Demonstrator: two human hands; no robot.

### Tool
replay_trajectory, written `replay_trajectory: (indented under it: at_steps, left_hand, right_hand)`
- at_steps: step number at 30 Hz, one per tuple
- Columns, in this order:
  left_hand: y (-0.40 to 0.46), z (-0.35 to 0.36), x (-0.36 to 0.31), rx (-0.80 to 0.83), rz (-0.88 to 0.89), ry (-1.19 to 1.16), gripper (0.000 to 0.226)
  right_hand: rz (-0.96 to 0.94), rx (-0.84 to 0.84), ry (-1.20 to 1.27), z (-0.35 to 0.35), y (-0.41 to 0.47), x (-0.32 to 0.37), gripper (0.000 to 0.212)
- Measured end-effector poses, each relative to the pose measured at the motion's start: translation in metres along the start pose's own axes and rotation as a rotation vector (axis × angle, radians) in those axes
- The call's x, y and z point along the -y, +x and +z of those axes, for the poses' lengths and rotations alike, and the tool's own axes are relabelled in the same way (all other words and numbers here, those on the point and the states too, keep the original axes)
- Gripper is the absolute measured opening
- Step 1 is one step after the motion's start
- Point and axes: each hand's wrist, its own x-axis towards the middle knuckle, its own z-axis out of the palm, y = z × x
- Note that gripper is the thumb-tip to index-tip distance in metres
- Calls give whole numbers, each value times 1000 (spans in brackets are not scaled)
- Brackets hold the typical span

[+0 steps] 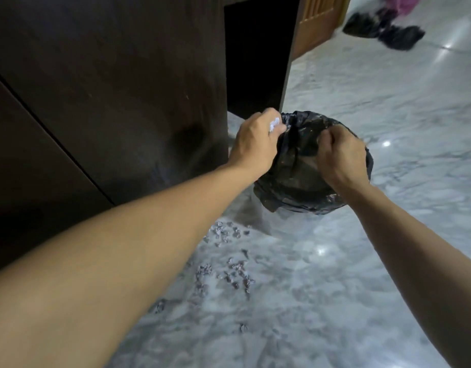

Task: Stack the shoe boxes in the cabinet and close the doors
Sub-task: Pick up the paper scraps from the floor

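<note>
Hands [255,144] [340,158] gripping black bag [300,179], seemingly off floor

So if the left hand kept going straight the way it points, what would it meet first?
Probably the dark open cabinet compartment. The left hand, gripping the crumpled black plastic bag at its near-left edge, points up-frame toward that opening; depth is unclear.

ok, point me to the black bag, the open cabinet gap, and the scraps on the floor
black bag [303,181], head view, crumpled front side.
cabinet opening [255,57], head view, dark interior.
floor scraps [234,274], head view, middle of the scatter.
</note>
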Motion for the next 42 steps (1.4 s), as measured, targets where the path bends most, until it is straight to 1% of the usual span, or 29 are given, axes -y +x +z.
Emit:
replay_trajectory:
  at_steps: [3, 6, 7, 8, 10, 13, 15, 17, 19, 21, 24, 26, 28, 31, 34, 36, 38, 42]
  left_hand:
    - [6, 28, -4, 167, -120, 13, 31]
    - [3, 46, 3, 386, -257, 63, 57]
    - [1, 50, 6, 430, -267, 93, 63]
    - [-1, 53, 9, 450, -255, 131, 63]
    - [-1, 55, 12, 442, -222, 176, 53]
    - [-1, 55, 14, 408, -189, 156, 41]
    - [-4, 49, 16, 370, -133, 139, 40]
    - [-8, 35, 19, 310, -36, 147, 43]
    - [-15, 17, 26, 249, 67, 183, 44]
    - [-26, -4, 39, 213, 107, 214, 43]
    - [-62, -33, 63, 217, 67, 229, 45]
    - [-102, -47, 84, 216, 14, 271, 55]
    - [-147, -55, 109, 204, -44, 342, 69]
    - [-208, -61, 141, 246, -218, 433, 92]
    - [-257, -64, 166, 268, -350, 477, 108]
    - [-282, -64, 177, 287, -443, 507, 120]
    - [-301, -63, 186, 312, -510, 538, 131]
    - [-326, -54, 195, 385, -584, 540, 145]
  right_hand:
    - [53, 48, -22, 1, 4, -18, 27]
    - [59, 45, 46, 8, -2, -32, 21]
    - [52, 27, 60, 10, -4, -37, 19]
    - [48, 11, 71, 12, -5, -40, 17]
    - [51, -8, 84, 14, -6, -44, 17]
    - [54, -4, 81, 17, -6, -44, 24]
    - [36, -22, 94, 17, -7, -43, 26]
    - [-16, -42, 108, 16, -10, -39, 25]
    - [-90, -58, 139, 13, -17, -27, 22]
    - [-197, -66, 205, 10, -29, -11, 19]
    - [-346, -34, 385, 9, -58, 17, 14]
    - [-407, 34, 501, 16, -84, 31, 12]
    - [-445, 118, 529, 31, -112, 35, 11]
    - [-424, 276, 457, 65, -147, 19, 13]
    - [-366, 456, 297, 94, -170, -10, 26]
    - [-352, 569, 174, 105, -181, -29, 39]
    - [-362, 688, 52, 114, -190, -45, 61]
    - [-333, 889, -175, 125, -206, -70, 119]
